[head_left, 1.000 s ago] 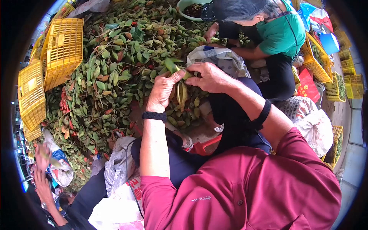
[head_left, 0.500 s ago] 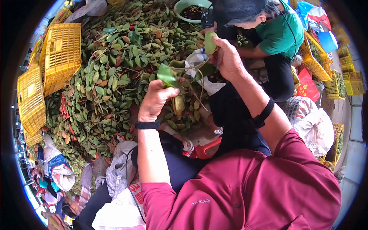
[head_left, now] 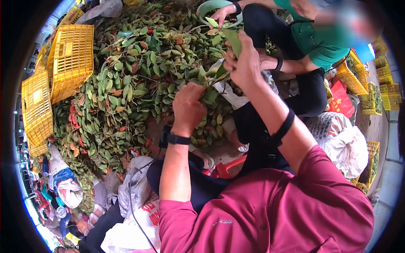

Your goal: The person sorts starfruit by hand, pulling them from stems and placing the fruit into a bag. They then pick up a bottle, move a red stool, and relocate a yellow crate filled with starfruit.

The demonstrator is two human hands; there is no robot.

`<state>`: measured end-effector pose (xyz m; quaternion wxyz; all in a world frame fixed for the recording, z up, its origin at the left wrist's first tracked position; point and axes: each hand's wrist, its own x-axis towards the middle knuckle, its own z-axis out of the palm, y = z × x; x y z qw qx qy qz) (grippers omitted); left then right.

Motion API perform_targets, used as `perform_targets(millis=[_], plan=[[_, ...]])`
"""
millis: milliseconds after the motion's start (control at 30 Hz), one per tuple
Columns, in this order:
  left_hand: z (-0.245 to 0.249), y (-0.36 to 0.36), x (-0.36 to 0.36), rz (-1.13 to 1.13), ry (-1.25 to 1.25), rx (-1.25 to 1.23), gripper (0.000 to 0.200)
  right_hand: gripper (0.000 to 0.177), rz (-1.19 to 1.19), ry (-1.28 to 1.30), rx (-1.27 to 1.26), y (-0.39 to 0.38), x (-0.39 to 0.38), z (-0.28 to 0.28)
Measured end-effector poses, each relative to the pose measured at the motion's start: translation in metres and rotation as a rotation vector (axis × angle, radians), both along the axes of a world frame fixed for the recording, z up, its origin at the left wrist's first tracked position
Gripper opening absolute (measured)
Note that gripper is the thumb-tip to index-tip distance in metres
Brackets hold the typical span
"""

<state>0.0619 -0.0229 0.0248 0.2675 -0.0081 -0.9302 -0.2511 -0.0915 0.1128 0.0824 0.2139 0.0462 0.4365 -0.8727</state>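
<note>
Right hand: The person's bare right hand (head_left: 244,63), further from the maroon shirt than the left, has its fingers closed on a broad, flat green leaf (head_left: 233,41), whose blade stands out above the fingers.
Left hand: The bare left hand (head_left: 190,110) is lower, back upward, fingers curled; the fingertips are hidden, so I cannot tell what they pinch.
Leafy stem: A thin green stem with leaves (head_left: 214,80) spans the gap between the hands, just beside the left knuckles and below the right fingers.
Leaf heap: A wide mound of green, brown and reddish leaves (head_left: 126,90) spreads beyond the hands.
Co-worker: A person in a green shirt (head_left: 333,48) reaches one hand to a pale green round basin (head_left: 204,9).
Crates: Yellow slatted plastic crates (head_left: 71,59) stand tilted at far left.
</note>
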Motion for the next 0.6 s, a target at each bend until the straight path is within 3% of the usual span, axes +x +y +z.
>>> perform_targets(millis=[33, 133, 167, 267, 433, 600], plan=[[0.010, 0.009, 0.002, 0.005, -0.028, -0.054, 0.028, 0.044, 0.084, 0.018, -0.032, 0.005, -0.025, -0.017], [0.028, 0.032, 0.002, 0.012, -0.060, -0.179, 0.024, 0.037, -0.133, 0.152, 0.075, -0.017, -0.049, -0.034], [0.028, 0.037, 0.002, 0.030, -0.053, -0.196, 0.026, 0.033, -0.112, 0.185, -0.038, -0.021, -0.052, -0.043], [0.018, 0.033, 0.007, 0.120, -0.063, -0.252, 0.031, 0.033, -0.096, 0.209, 0.187, -0.028, -0.043, -0.045], [0.000, 0.005, 0.009, 0.262, -0.114, -0.271, 0.033, 0.049, 0.672, 0.043, 0.439, -0.001, -0.033, -0.048], [0.002, -0.009, 0.003, 0.219, -0.078, -0.174, 0.034, 0.057, 0.842, 0.139, 0.539, -0.011, 0.002, -0.046]])
